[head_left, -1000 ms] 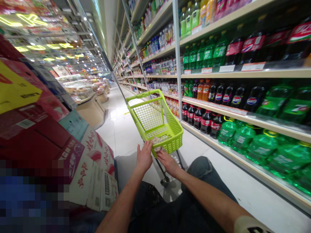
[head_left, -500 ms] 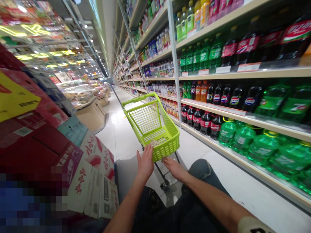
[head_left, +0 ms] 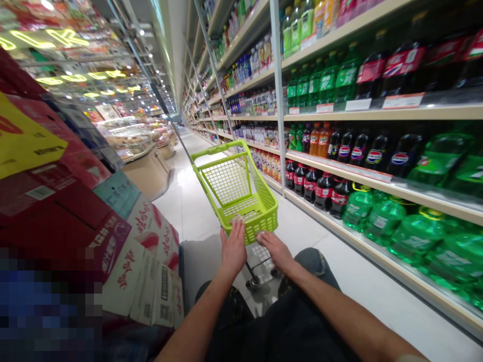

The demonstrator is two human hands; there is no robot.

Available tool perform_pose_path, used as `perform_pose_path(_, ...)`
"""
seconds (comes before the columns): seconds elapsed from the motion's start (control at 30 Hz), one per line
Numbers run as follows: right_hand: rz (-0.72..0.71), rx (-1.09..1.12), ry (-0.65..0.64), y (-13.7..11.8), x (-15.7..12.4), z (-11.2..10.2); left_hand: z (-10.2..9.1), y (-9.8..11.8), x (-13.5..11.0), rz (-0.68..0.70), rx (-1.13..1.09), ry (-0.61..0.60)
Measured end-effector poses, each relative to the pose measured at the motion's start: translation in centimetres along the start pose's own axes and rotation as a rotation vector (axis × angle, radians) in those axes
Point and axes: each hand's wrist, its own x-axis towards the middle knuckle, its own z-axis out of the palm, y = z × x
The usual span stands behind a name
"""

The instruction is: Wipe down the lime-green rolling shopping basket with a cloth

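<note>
A lime-green shopping cart (head_left: 241, 171) stands in the aisle just ahead of me, its handle at the far end. My left hand (head_left: 234, 249) rests flat against the cart's near wall, fingers stretched upward. My right hand (head_left: 274, 249) lies open on the lower near edge of the basket, fingers spread. A small pale item (head_left: 238, 219) lies on the basket's bottom, close to my left fingertips. My knees in dark trousers show below my arms.
Shelves of soda bottles (head_left: 339, 151) line the right side, green ones lowest. Stacked red and white cartons (head_left: 143, 236) stand close on the left. The pale tiled aisle (head_left: 188, 201) runs ahead past a curved counter (head_left: 145, 168).
The cart has shifted slightly left and nearer. My right hand rose from under the basket to its lower front edge. My left hand stayed flat on the near wall.
</note>
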Motion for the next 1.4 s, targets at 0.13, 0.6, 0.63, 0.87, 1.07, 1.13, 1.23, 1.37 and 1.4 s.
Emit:
perform_pose_path(0.13,0.097,0.021,0.101,0.7,2.5,-2.0,-0.5,1.3,1.2,-0.001,-0.009,0.026)
perform_pose_path(0.6,0.169,-0.035,0.167,3.6,3.0,-3.9,-0.1,3.3,2.5,0.083,-0.025,-0.018)
perform_pose_path(0.63,0.189,-0.059,0.144,3.8,2.8,-3.6,-0.2,3.6,2.6,0.095,-0.032,-0.035)
perform_pose_path(0.87,0.225,-0.080,-0.053,4.3,-2.3,-0.6,0.1,3.8,2.3,0.134,-0.029,-0.085)
perform_pose_path(1.07,0.354,-0.039,0.164,5.9,2.6,-3.3,-0.3,5.2,3.0,0.133,-0.052,-0.060)
perform_pose_path(1.13,0.413,-0.010,0.082,5.9,2.5,-2.3,-0.2,5.4,2.9,0.126,-0.046,-0.079)
perform_pose_path(1.23,0.485,0.050,-0.105,5.4,-0.5,-0.2,0.3,4.6,2.5,0.116,-0.030,-0.095)
perform_pose_path(1.37,0.480,0.050,-0.020,5.1,-2.4,-0.6,0.9,2.8,2.1,0.056,-0.030,-0.074)
perform_pose_path(1.4,0.468,0.032,0.055,5.2,-1.6,-1.3,0.9,2.6,2.1,0.034,-0.033,-0.065)
